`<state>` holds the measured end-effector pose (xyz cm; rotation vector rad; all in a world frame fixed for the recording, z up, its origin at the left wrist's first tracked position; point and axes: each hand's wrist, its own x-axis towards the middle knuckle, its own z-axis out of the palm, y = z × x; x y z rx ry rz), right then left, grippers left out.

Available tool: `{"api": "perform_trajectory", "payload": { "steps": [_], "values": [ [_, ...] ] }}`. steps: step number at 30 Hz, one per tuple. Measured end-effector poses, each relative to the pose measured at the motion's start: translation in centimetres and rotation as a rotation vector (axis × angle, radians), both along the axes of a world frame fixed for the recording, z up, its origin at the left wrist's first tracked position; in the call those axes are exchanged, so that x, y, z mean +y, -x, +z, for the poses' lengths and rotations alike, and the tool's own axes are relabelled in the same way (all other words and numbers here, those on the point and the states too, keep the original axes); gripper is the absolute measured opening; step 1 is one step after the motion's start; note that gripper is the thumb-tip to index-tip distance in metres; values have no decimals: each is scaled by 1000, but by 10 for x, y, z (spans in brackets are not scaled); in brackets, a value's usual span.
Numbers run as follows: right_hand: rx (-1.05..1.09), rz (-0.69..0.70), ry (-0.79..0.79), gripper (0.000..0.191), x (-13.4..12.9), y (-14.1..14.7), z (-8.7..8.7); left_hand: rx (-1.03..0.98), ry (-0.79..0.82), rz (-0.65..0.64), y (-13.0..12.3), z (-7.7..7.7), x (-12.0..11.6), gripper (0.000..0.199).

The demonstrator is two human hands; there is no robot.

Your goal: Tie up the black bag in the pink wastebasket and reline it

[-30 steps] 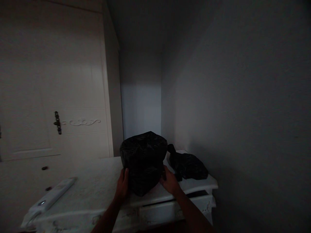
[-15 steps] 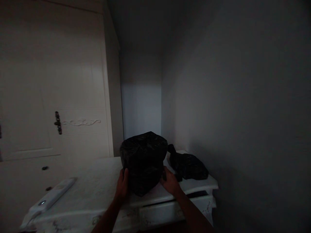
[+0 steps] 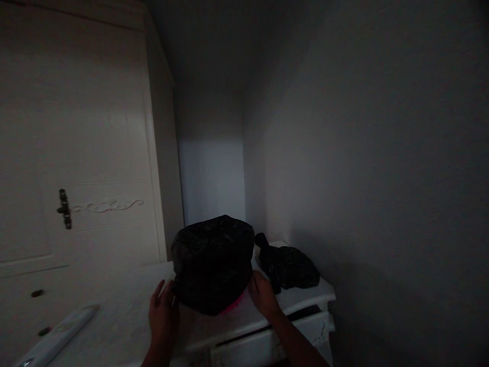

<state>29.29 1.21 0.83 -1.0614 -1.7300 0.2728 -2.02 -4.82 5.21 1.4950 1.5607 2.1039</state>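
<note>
A bulky black plastic bag [image 3: 214,262] stands over the white dresser top, with a bit of bright pink [image 3: 232,306] showing under its lower edge. At the bag's left side is my left hand [image 3: 164,308], its fingers raised and apart. My right hand [image 3: 263,295] is closed on the bag's lower right edge, its fingertips partly hidden behind the plastic. A second black bag [image 3: 294,267], flatter and with a knotted end, lies on the dresser to the right.
A white dresser [image 3: 122,285] carries a long white object [image 3: 61,336] at its left. Its front drawer [image 3: 248,351] is slightly open. Behind stands a white wardrobe [image 3: 107,127] with a dark handle; a grey wall [image 3: 362,153] rises at the right.
My left hand has loosened from the bag and moved left, its fingers spreading. The bag looks wider, and pink now shows beneath it. The view has shifted slightly right.
</note>
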Motion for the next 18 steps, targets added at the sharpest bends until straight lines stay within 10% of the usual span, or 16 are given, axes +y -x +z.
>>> {"api": "perform_trajectory", "payload": {
  "steps": [5,10,18],
  "values": [
    [91,-39,-63,31,8,-7,-4,-78,-106,-86,-13,39,-13,64],
    [130,-84,-42,40,5,-9,-1,362,-253,83,-19,78,-28,49],
    [152,-74,-114,36,3,-7,-1,547,-244,-9,-32,105,-31,43]
  ]
}}
